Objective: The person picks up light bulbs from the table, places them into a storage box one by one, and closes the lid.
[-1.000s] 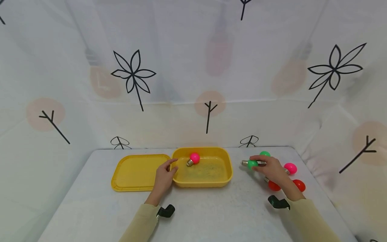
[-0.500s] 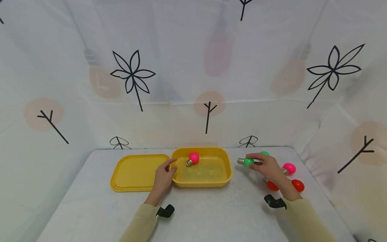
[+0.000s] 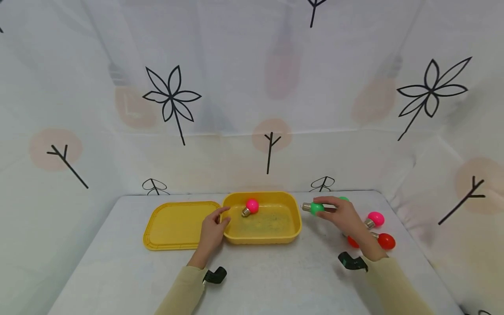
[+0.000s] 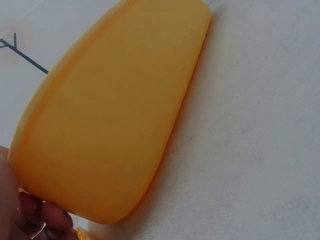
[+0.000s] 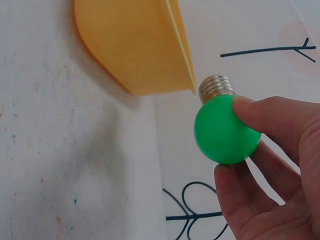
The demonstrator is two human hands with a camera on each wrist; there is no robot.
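Note:
My right hand (image 3: 346, 217) pinches a green light bulb (image 3: 316, 208) by its globe, in the air just right of the yellow plastic box (image 3: 256, 240). In the right wrist view the green bulb's metal screw base points towards the box, apart from its wall; thumb and fingers are on opposite sides of the globe. My left hand (image 3: 212, 229) holds the box at its left rim; in the left wrist view, curled fingertips (image 4: 56, 216) touch the outside of its end wall. Inside the box, towards the back left, lies a pink bulb (image 3: 252, 205).
Left of the box lies a flat yellow lid (image 3: 179, 225), partly behind my left hand. Around my right forearm on the white table (image 3: 267, 280) are another pink bulb (image 3: 376, 218), red bulbs (image 3: 386, 241) and a second green bulb (image 3: 344, 198), partly hidden. Patterned white cloth hangs behind.
My right hand has carried the green bulb left, away from the other bulbs and closer to the box's right side. The left hand stays at the box's left rim.

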